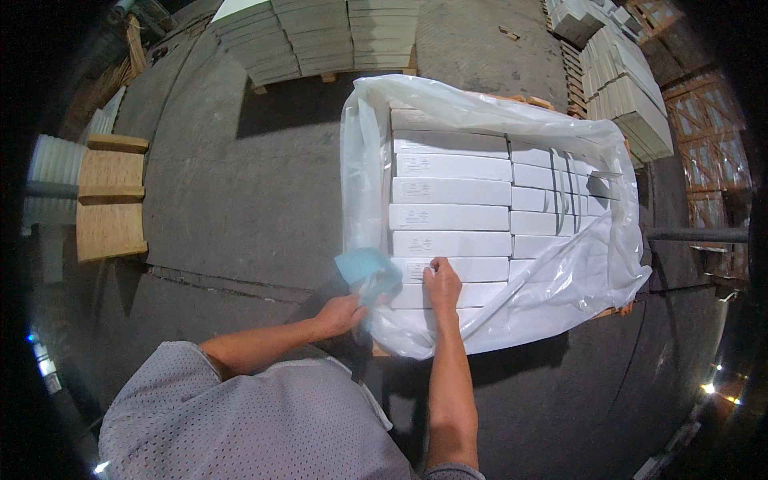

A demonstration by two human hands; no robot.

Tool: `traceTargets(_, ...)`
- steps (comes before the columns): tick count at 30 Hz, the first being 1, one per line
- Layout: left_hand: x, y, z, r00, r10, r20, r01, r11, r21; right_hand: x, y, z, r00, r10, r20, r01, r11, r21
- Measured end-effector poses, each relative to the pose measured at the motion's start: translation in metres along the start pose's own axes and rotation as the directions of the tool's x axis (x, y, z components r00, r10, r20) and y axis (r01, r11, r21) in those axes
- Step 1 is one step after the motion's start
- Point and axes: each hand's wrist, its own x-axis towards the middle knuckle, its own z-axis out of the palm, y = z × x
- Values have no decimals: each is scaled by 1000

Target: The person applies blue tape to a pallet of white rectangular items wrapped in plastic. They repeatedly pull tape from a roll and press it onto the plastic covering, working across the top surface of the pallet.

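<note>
"Two bare hands were at the load. What did the left hand have, down toward seven o'clock?"

"A sheet, pale blue and see-through, partly blurred. The fingers were clamped on its lower edge, and it lay just short of the middle, over the near left corner of the boxes."

"And the right hand, at four?"

"Its fingers were curled close together over a labelled box end, near the sheet but apart from it. I couldn't tell whether they pinched anything."

"What were the boxes like?"

"Smooth, white, long and flat-faced, laid in rows toward three o'clock. Crinkled, milky film stood loose around them and folded over the near right corner. Thin, flat straps looped across those between two and three."

"And around it?"

"Rough grey floor, a layered stack of pale slabs near twelve, a grained wooden frame at nine. The shirt at seven was grey, holed mesh."
</note>
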Motion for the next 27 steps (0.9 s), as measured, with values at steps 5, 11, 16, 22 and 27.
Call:
traceTargets(5,2,-3,1,1000,18,-17,-19,996,-84,-6,-13,8,994,-90,-67,78,984,-163)
traceTargets(11,4,-4,0,1000,-26,-2,26,993,-119,-15,-18,14,956,-172,-237,63,910,-409)
traceTargets(16,-2,2,-6,997,-54,-52,40,971,-235,-3,-11,10,911,307,-277,-289,952,105)
traceTargets(22,-5,18,-33,981,-194,28,193,930,-314,1,-2,19,865,315,391,-432,70,899)
traceTargets(27,3,44,-49,970,-238,-59,187,873,-450,-13,-8,4,850,526,-3,-153,253,955)
